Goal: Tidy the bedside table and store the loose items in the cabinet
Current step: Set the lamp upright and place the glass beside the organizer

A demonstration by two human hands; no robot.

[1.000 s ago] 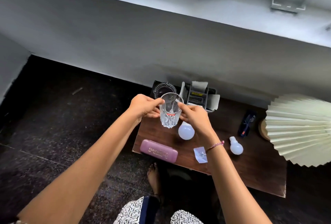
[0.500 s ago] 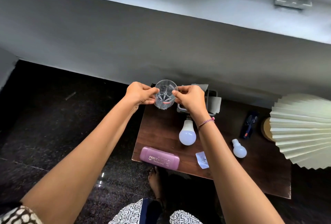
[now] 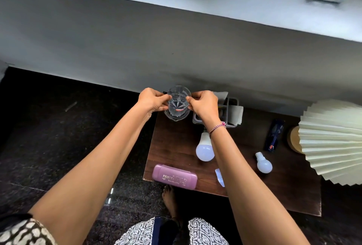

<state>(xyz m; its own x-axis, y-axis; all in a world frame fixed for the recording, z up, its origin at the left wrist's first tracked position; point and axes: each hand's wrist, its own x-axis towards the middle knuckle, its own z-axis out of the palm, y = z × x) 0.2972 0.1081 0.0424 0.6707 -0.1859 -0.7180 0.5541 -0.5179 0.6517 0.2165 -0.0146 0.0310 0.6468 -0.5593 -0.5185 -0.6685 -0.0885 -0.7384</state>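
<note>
A clear cut-glass tumbler (image 3: pixel 178 101) is over the far left corner of the dark wooden bedside table (image 3: pixel 176 147), sitting in or just above a second glass (image 3: pixel 174 116) whose rim shows beneath it. My left hand (image 3: pixel 151 100) pinches the tumbler's left rim and my right hand (image 3: pixel 204 103) pinches its right rim. On the table lie a large white bulb (image 3: pixel 204 149), a small white bulb (image 3: pixel 263 163), a pink glasses case (image 3: pixel 174 179), a scrap of paper (image 3: pixel 219 176) and dark glasses (image 3: pixel 274 134).
A grey organiser (image 3: pixel 233 113) with paper in it stands behind my right wrist. A pleated cream lampshade (image 3: pixel 333 143) overhangs the table's right end. A grey wall runs behind the table, dark stone floor to the left. My bare foot (image 3: pixel 170 199) is by the table's front edge.
Both hands have carried the tumbler away from me, from above the table's middle to the far left corner over the other glass. It now shows top-down.
</note>
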